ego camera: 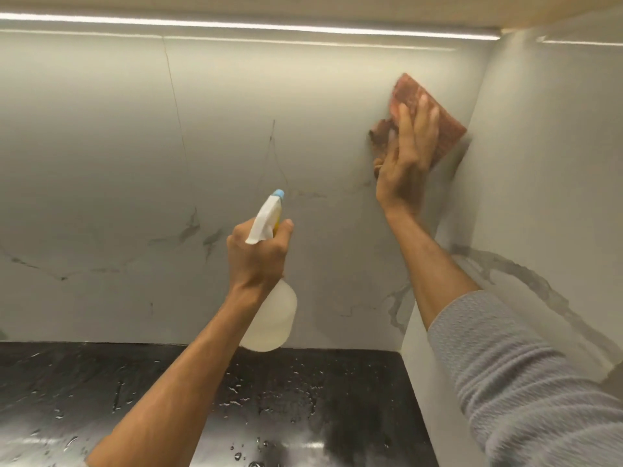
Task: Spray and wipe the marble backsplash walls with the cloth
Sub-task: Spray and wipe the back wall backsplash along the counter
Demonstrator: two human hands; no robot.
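The white marble backsplash (pixel 118 163) with thin grey veins fills the back, and a second marble wall (pixel 539 163) meets it at the right corner. My right hand (pixel 409 153) presses a reddish-brown cloth (pixel 438 112) flat against the back wall, high up, close to that corner. My left hand (pixel 258 254) grips the neck of a translucent spray bottle (pixel 273 318) with a white trigger head and blue nozzle tip, pointed up at the back wall. The bottle holds pale liquid.
A dark, glossy countertop (pixel 101 399) with scattered water drops runs below the walls. A lit light strip (pixel 236 25) sits under the cabinet above. My grey sleeve (pixel 522 382) covers the right forearm near the side wall.
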